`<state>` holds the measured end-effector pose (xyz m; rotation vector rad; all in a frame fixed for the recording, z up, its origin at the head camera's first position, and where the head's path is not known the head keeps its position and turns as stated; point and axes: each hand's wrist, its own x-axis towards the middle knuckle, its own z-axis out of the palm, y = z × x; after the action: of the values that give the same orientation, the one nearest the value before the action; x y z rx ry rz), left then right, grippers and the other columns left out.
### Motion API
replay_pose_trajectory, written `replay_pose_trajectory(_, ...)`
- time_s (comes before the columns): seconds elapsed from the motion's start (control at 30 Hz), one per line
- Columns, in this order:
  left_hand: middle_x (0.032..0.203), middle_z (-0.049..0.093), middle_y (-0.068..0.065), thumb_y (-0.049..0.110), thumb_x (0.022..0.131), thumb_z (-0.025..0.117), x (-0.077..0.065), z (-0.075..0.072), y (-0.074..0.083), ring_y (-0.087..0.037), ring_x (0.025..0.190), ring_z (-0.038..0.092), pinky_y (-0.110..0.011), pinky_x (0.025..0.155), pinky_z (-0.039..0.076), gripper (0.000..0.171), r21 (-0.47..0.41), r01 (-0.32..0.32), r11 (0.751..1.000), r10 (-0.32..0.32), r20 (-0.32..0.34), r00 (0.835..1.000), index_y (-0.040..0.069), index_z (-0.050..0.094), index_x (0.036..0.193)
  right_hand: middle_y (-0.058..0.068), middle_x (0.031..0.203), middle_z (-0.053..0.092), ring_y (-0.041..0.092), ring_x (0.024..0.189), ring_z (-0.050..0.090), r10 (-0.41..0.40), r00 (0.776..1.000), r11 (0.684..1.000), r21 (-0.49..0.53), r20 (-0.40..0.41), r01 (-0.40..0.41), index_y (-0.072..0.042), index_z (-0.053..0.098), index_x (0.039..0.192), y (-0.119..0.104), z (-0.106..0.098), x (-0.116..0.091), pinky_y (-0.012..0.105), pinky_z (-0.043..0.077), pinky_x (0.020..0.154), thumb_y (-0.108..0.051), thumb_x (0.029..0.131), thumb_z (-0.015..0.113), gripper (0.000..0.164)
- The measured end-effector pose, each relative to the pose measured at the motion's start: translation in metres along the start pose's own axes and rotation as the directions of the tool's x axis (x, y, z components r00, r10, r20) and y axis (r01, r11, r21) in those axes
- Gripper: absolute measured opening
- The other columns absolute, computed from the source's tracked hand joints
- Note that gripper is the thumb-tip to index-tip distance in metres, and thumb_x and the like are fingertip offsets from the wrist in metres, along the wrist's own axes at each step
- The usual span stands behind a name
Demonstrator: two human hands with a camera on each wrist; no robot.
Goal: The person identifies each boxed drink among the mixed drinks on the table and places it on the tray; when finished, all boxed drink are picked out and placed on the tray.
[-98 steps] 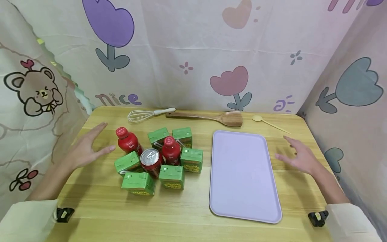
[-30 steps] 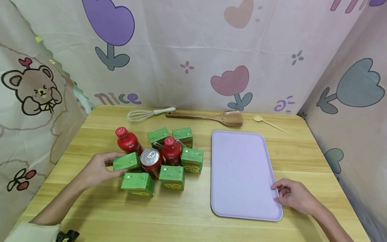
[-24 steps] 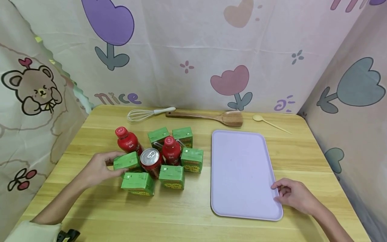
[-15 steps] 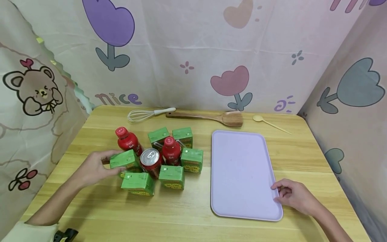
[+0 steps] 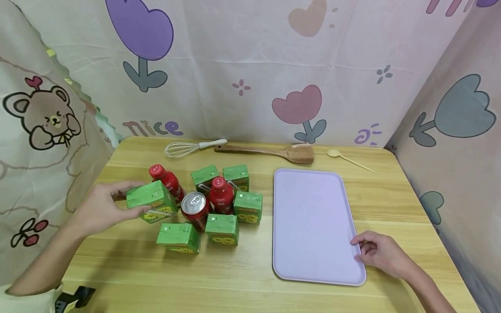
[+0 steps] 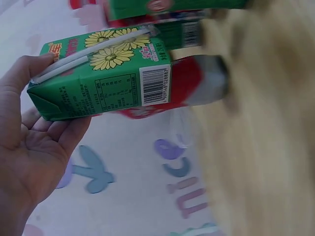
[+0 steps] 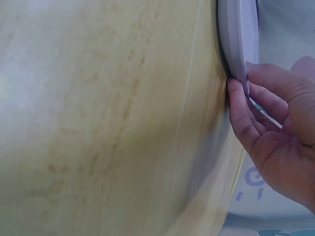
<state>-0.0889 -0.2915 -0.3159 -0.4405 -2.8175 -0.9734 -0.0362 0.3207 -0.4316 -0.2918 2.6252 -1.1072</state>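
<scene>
A green drink carton (image 5: 150, 198) with yellow flowers and a straw on its side is gripped by my left hand (image 5: 103, 206), thumb on one side and fingers on the other. The left wrist view shows the same carton (image 6: 103, 73) up close, lifted off the table. My right hand (image 5: 381, 252) pinches the right rim of the lavender tray (image 5: 317, 226); in the right wrist view, thumb and fingers hold the tray edge (image 7: 236, 44). Beside the held carton stand a red bottle (image 5: 172, 184) and a red can (image 5: 195, 211).
More green cartons (image 5: 222, 228) and a second red bottle (image 5: 222, 195) stand grouped left of the tray. Along the back edge lie a whisk (image 5: 192, 148), a wooden spatula (image 5: 299, 154) and a small yellow spoon (image 5: 334, 153). A printed curtain (image 5: 235, 52) surrounds the wooden table (image 5: 235, 282).
Both hands came down from open poses, the left onto the carton and the right onto the tray rim. The left hand then pulled the carton up and left, away from the can.
</scene>
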Motion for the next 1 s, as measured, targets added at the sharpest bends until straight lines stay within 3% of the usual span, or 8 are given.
replay_pose_trajectory(0.2,0.075,0.061,0.026,0.003,0.062,0.084,0.005,-0.017,0.018,0.002,0.062,0.055,-0.015,0.047,0.044,0.045,-0.018,-0.044,0.999,0.042,-0.104,0.994,0.004,0.070,0.105,0.003,0.079,0.059,-0.001,0.068,0.051,0.019,1.000,1.000,-0.021,0.001,-0.019,-0.003,0.065,0.098,-0.001,0.000,0.002,0.020,0.048,0.057,-0.003,0.073,0.076,0.028)
replay_pose_trajectory(0.37,0.077,0.063,0.025,0.000,0.062,0.084,0.010,-0.022,0.034,0.000,0.061,0.057,-0.014,0.048,0.045,0.045,-0.048,-0.040,0.998,0.033,-0.141,0.990,0.005,0.070,0.104,0.004,0.081,0.059,-0.001,0.069,0.051,0.054,0.998,0.998,-0.018,0.014,-0.054,-0.004,0.065,0.098,-0.003,-0.001,0.003,0.020,0.049,0.058,-0.004,0.074,0.075,0.026)
replay_pose_trajectory(0.57,0.076,0.063,0.024,-0.003,0.059,0.083,0.022,-0.021,0.048,0.000,0.060,0.055,-0.013,0.049,0.043,0.046,-0.042,-0.145,0.989,0.135,-0.191,0.972,0.004,0.071,0.104,0.004,0.081,0.059,-0.001,0.069,0.051,0.048,0.999,0.999,-0.021,0.017,-0.048,-0.004,0.064,0.098,-0.001,-0.002,0.002,0.020,0.049,0.058,-0.003,0.074,0.075,0.026)
replay_pose_trajectory(0.7,0.074,0.061,0.023,0.003,0.062,0.084,0.033,-0.020,0.059,0.000,0.061,0.053,-0.013,0.049,0.042,0.046,-0.009,-0.139,0.990,0.136,-0.179,0.974,0.007,0.071,0.106,0.004,0.081,0.059,-0.001,0.069,0.051,0.047,0.999,0.999,-0.026,0.015,-0.047,-0.004,0.064,0.098,0.000,-0.002,0.002,0.020,0.049,0.058,-0.004,0.074,0.075,0.026)
replay_pose_trajectory(0.9,0.079,0.062,0.021,0.005,0.065,0.083,0.053,-0.014,0.082,-0.002,0.063,0.057,-0.014,0.052,0.045,0.044,-0.075,-0.140,0.987,0.128,-0.143,0.981,0.008,0.070,0.107,0.003,0.082,0.060,-0.001,0.069,0.052,0.036,0.999,0.999,-0.027,0.003,-0.036,-0.004,0.065,0.098,0.000,-0.001,0.002,0.020,0.049,0.058,-0.003,0.074,0.075,0.027)
replay_pose_trajectory(1.0,0.083,0.066,0.011,0.008,0.068,0.082,0.063,-0.011,0.095,-0.005,0.065,0.059,-0.016,0.055,0.047,0.045,-0.106,-0.119,0.987,0.108,-0.107,0.988,0.008,0.069,0.110,0.004,0.081,0.059,-0.001,0.069,0.052,0.039,0.999,0.999,-0.030,0.002,-0.039,-0.004,0.065,0.098,0.000,-0.001,0.003,0.020,0.049,0.058,-0.003,0.073,0.075,0.027)
